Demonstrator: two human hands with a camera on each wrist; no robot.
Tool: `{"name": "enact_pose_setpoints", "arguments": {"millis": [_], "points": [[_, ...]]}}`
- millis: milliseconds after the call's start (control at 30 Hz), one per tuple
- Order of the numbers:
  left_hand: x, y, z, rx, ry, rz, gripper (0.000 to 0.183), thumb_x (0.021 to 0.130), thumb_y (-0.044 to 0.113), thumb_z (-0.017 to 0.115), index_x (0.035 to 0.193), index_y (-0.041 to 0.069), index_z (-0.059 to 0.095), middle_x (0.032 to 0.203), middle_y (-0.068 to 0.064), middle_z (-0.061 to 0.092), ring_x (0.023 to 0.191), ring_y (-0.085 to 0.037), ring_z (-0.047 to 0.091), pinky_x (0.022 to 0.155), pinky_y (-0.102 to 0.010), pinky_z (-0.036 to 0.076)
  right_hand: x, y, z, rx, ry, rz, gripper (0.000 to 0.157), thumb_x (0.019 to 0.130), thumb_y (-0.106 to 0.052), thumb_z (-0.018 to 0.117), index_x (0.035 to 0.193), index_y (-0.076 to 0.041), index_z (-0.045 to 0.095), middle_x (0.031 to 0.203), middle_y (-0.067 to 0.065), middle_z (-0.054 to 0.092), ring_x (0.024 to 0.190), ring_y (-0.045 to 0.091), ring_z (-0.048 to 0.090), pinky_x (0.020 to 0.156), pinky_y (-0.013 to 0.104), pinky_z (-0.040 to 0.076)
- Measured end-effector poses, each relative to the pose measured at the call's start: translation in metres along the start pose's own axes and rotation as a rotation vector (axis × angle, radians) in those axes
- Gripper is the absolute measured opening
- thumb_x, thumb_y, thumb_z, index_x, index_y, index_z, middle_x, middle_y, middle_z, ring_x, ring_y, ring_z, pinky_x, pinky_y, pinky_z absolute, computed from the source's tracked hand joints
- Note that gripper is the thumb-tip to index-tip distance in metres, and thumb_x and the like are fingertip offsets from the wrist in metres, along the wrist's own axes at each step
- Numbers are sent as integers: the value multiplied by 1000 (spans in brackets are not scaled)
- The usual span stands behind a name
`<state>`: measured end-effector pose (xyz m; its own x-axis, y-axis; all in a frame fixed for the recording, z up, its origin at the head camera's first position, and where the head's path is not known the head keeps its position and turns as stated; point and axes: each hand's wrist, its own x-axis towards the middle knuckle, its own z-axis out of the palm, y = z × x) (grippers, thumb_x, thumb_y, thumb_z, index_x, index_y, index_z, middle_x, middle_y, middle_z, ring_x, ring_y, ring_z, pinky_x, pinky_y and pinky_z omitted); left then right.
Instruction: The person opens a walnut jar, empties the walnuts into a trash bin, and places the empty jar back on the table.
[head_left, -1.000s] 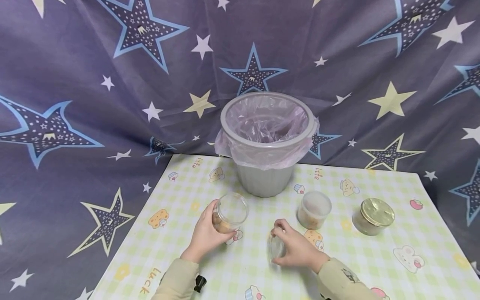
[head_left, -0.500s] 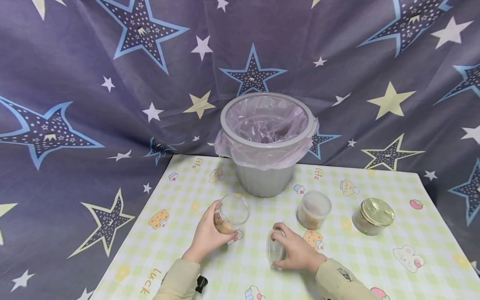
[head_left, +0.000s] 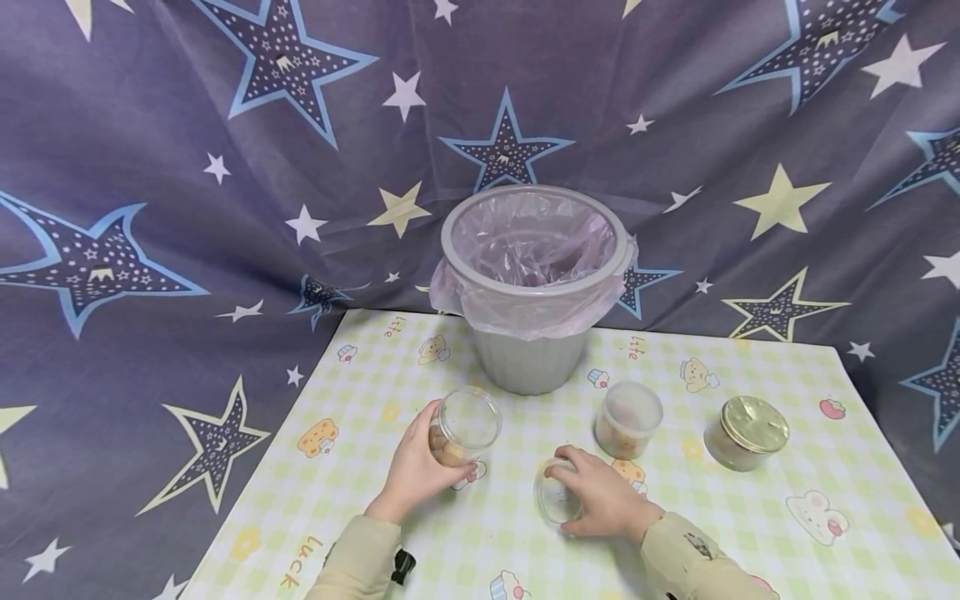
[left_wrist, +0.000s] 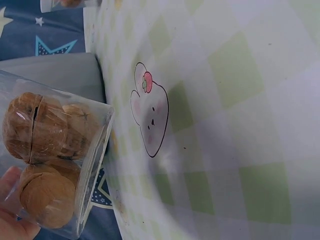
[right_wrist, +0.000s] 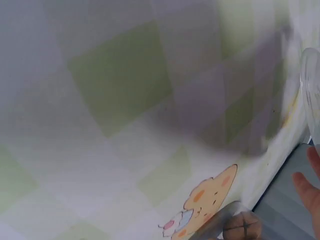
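Grips a clear jar [head_left: 474,446] in the left hand [head_left: 416,471], with fingers and thumb curled round the side, in front of the grey bin [head_left: 528,358] and slightly to its left. Contains several brown, rounded pieces [left_wrist: 47,200]. Pinches a round clear lid [head_left: 551,502] by the edge in the right hand [head_left: 603,497], almost straight in front of the bin and farther from it than the jar; tilted, and apart from the jar. Cannot confirm any contact of jar or lid with the table [head_left: 450,554].

Shows a tub [head_left: 628,425] with a frosted top to the front right of the bin, with brown contents visible through the wall. Shows a can [head_left: 738,450] with a gold top farther right of the bin, well apart from it. Has a pinkish bag [head_left: 528,317] folded over the bin's rim, and a star-printed curtain [head_left: 360,50] behind the bin.
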<state>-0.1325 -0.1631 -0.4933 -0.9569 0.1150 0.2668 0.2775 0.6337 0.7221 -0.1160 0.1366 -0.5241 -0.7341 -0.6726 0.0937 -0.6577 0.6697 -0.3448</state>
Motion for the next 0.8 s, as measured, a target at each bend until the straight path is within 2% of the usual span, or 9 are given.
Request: {"name": "enact_pose_setpoints", "arguments": {"millis": [200,600,800], "points": [[0,0,1,0,-3,-13,100,58,28,90,141,10,36,131,-16,52,116,-34,53,96,-54,44,-2,6,1,-26,-19,9,72,64,-35,84,126,-16,54,132,15,47,121,32,48,101,51,42],[-2,0,8,10,-22,-37,102,59,32,90,142,9,35,135,-18,48,122,-38,49,98,-56,42,-3,12,1,-46,-40,13,77,58,-25,88,126,-16,54,127,13,51,116,31,51,99,50,44],[-2,2,9,12,-30,-39,103,59,35,90,142,10,35,135,-17,48,122,-37,49,98,-56,42,-2,15,2,-32,-103,50,80,57,-29,88,129,-19,53,126,7,52,114,26,50,99,47,44]]}}
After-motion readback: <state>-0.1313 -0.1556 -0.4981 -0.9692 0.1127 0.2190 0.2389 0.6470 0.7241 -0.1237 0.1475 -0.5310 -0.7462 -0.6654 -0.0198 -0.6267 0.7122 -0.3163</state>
